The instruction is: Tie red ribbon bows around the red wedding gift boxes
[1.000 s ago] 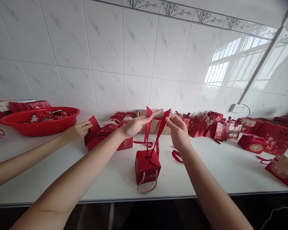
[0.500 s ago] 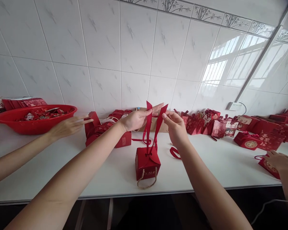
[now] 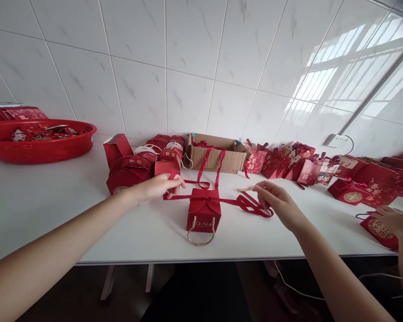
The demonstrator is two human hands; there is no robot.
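A small red gift box with a twisted rope handle stands near the table's front edge. Across its top runs a red ribbon, crossed at the middle of the lid. My left hand, left of the box, pinches one ribbon end. To the right, my right hand has its fingers closed together over a loop of ribbon lying on the table. A pale tan strip shows at its fingertips.
Behind the box sits a cardboard carton with ribbons hanging out. Red boxes and a red basin of wrapped sweets are on the left. Gift bags line the wall. Another person's hand touches a box at right.
The upright ribbon ends have been pulled down and apart to either side of the box. Both my hands have moved lower and outward. Another person's hand at left has left the view.
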